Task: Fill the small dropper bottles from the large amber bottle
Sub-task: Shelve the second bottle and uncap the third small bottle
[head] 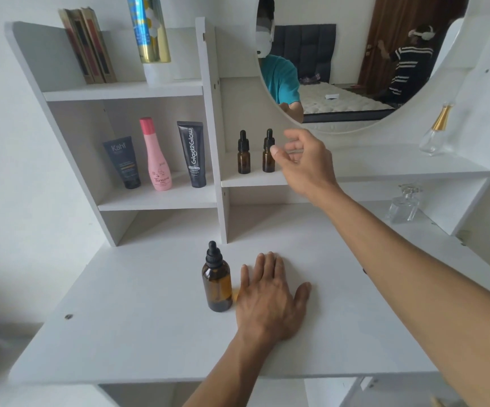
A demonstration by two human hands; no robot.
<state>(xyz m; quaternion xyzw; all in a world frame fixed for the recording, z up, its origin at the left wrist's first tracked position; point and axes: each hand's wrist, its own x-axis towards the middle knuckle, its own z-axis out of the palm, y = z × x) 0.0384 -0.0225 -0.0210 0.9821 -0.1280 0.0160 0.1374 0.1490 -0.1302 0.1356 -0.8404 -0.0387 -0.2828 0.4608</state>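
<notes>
The large amber bottle (pixel 217 286) stands upright near the middle of the white tabletop (pixel 138 327), its black dropper cap on; the left hand (pixel 270 301) lies flat on the tabletop just beside it at its 3 o'clock, palm down, fingers spread and holding nothing; whether the little finger touches the glass cannot be told. The two small dropper bottles stand upright on the shelf (pixel 355 168) under the round mirror (pixel 340 63), at 12 o'clock from the large bottle; the left small bottle (pixel 243 154) stands clear; the right small bottle (pixel 268 152) is just beside it at its 3 o'clock, both capped. The right hand (pixel 305 160) is raised in front of the shelf, fingers loosely curled and parted, thumb tip overlapping the right small bottle's neck in this view; it grips nothing. At 9 o'clock from the small bottles, in the next compartment, stand a dark tube (pixel 123 163), a pink bottle (pixel 157 157) and a black tube (pixel 193 155).
</notes>
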